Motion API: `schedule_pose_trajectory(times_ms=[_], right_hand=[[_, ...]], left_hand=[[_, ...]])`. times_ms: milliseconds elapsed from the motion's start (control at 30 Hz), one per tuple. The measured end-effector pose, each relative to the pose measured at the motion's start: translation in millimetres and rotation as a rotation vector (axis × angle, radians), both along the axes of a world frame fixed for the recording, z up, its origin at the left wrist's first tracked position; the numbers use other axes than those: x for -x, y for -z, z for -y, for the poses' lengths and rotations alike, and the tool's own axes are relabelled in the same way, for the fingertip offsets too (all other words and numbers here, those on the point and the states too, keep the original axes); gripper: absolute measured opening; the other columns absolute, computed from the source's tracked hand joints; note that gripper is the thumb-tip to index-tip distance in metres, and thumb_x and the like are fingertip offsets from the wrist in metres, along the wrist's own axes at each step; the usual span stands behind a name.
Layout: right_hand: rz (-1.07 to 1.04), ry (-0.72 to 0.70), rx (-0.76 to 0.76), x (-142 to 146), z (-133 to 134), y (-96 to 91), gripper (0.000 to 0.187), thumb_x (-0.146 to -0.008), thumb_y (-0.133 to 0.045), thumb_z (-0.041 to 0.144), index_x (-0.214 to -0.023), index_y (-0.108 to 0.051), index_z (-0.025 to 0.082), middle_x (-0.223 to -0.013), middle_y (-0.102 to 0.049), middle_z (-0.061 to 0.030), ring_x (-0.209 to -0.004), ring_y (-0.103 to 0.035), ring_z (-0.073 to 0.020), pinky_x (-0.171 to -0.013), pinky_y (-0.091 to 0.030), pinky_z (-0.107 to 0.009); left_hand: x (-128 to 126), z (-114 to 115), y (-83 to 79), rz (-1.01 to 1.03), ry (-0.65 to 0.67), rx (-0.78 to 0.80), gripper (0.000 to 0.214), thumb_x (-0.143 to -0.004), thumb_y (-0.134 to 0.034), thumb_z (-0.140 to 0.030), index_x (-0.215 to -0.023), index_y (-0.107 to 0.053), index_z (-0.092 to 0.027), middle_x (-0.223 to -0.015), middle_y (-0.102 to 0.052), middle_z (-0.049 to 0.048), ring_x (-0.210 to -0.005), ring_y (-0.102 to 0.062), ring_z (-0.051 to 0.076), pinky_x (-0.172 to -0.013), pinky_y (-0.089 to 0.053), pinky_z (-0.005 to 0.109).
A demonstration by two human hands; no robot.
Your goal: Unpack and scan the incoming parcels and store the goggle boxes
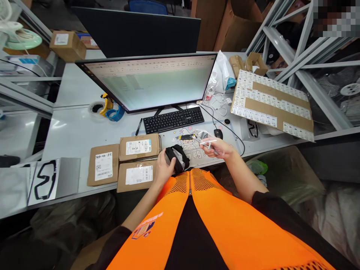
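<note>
My left hand (164,167) is closed on a small black pouch (184,159) at the desk's front edge. The pouch gapes, and something pale grey shows inside it. To the right, my right hand (213,147) grips a clear plastic bag (203,137) with thin pale items in it; their kind is too small to tell. Just left of that bag a black and yellow utility knife (185,137) lies on a printed desk mat (197,154). Beside my left hand are three labelled cardboard boxes (140,147).
A monitor (157,82) stands behind a black keyboard (173,120). A mouse (218,134) and its cable lie right of the mat. Tape dispensers (108,107) sit left of the monitor. A label-covered cardboard sheet (272,103) leans at the right.
</note>
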State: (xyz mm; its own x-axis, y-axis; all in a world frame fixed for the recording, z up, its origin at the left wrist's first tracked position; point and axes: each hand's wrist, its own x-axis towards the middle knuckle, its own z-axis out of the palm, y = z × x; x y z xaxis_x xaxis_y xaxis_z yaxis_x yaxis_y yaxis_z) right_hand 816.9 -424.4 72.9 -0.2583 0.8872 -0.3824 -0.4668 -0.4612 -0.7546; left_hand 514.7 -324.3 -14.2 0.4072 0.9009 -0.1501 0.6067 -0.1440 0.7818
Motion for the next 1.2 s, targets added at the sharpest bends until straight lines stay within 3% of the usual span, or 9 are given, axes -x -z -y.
schedule_pose_trajectory(times_ms=[200, 367, 467, 533, 633, 700, 800, 1000, 1200], right_hand=[[0.027, -0.105, 0.041, 4, 2, -2.5, 0.035, -0.094, -0.078, 0.049, -0.09, -0.067, 0.016, -0.053, -0.041, 0.0084, -0.045, -0.024, -0.0053, -0.04, -0.023, -0.015], [-0.073, -0.202, 0.028, 6, 11, 2.3, 0.044, -0.091, -0.084, 0.054, -0.096, -0.07, 0.013, -0.053, -0.044, 0.0084, -0.044, -0.026, -0.004, -0.04, -0.023, -0.015], [-0.1, -0.202, 0.014, 2, 23, 2.7, 0.047, -0.089, -0.086, 0.056, -0.099, -0.073, 0.012, -0.05, -0.042, 0.0096, -0.041, -0.029, -0.0046, -0.039, -0.026, -0.016], [-0.077, -0.149, 0.01, -4, 34, 3.7, 0.047, -0.09, -0.085, 0.054, -0.108, -0.074, 0.012, -0.053, -0.054, 0.0058, -0.039, -0.036, -0.006, -0.038, -0.028, -0.017], [-0.042, 0.099, -0.027, -17, 53, 9.2, 0.049, -0.091, -0.084, 0.047, -0.125, -0.072, 0.013, -0.071, -0.074, -0.0019, -0.039, -0.047, -0.0074, -0.037, -0.032, -0.018], [-0.054, 0.289, -0.08, -24, 66, 15.3, 0.055, -0.086, -0.088, 0.044, -0.13, -0.072, 0.015, -0.084, -0.08, -0.0051, -0.046, -0.057, -0.0093, -0.041, -0.042, -0.019], [-0.034, 0.447, -0.139, -34, 84, 25.9, 0.058, -0.078, -0.096, 0.043, -0.125, -0.075, 0.018, -0.102, -0.083, -0.0089, -0.068, -0.074, -0.0159, -0.056, -0.058, -0.024], [0.327, 0.775, -0.169, -75, 119, 53.8, 0.049, -0.083, -0.091, 0.063, -0.098, -0.08, 0.017, -0.086, -0.081, -0.0062, -0.07, -0.073, -0.0175, -0.068, -0.062, -0.03], [0.36, 1.031, -0.057, -156, 175, 89.9, 0.056, -0.082, -0.085, 0.074, -0.094, -0.078, 0.02, -0.079, -0.08, -0.0053, -0.067, -0.075, -0.0208, -0.063, -0.063, -0.032]], left_hand=[[-32, -14, -75.1, 0.322, 0.307, -0.088, 0.068, -0.098, -0.074, -0.046, -0.159, -0.055, -0.023, -0.165, -0.052, 0.0172, -0.143, -0.059, 0.034, -0.114, -0.057, 0.048], [-57, -25, -103.0, 0.429, 0.755, -0.189, 0.08, -0.093, -0.085, -0.046, -0.164, -0.052, -0.027, -0.161, -0.06, 0.0154, -0.146, -0.06, 0.033, -0.117, -0.056, 0.049], [-70, -24, -101.6, 0.45, 0.863, -0.253, 0.063, -0.098, -0.081, -0.047, -0.155, -0.062, -0.027, -0.144, -0.073, 0.0129, -0.128, -0.073, 0.028, -0.111, -0.061, 0.044], [-78, -20, -96.9, 0.462, 0.868, -0.244, 0.057, -0.098, -0.08, -0.05, -0.148, -0.067, -0.026, -0.138, -0.077, 0.0124, -0.116, -0.078, 0.026, -0.102, -0.065, 0.04], [-95, -10, -87.3, 0.497, 0.772, -0.158, 0.057, -0.095, -0.083, -0.051, -0.143, -0.07, -0.023, -0.134, -0.078, 0.0128, -0.109, -0.08, 0.026, -0.097, -0.068, 0.039], [-109, -1, -80.2, 0.535, 0.675, -0.058, 0.057, -0.095, -0.084, -0.049, -0.142, -0.069, -0.021, -0.133, -0.078, 0.0134, -0.108, -0.081, 0.026, -0.095, -0.069, 0.039], [-137, 13, -69.5, 0.549, 0.575, 0.074, 0.059, -0.093, -0.085, -0.048, -0.142, -0.066, -0.02, -0.132, -0.078, 0.0143, -0.111, -0.081, 0.028, -0.093, -0.071, 0.04], [-219, 45, -49.8, 0.471, 0.59, 0.211, 0.065, -0.086, -0.089, -0.053, -0.138, -0.067, -0.02, -0.13, -0.079, 0.0144, -0.109, -0.082, 0.03, -0.096, -0.071, 0.044], [-320, 90, -37.9, 0.325, 0.733, 0.25, 0.062, -0.095, -0.077, -0.053, -0.145, -0.061, -0.019, -0.137, -0.075, 0.0179, -0.108, -0.082, 0.029, -0.09, -0.071, 0.043]])
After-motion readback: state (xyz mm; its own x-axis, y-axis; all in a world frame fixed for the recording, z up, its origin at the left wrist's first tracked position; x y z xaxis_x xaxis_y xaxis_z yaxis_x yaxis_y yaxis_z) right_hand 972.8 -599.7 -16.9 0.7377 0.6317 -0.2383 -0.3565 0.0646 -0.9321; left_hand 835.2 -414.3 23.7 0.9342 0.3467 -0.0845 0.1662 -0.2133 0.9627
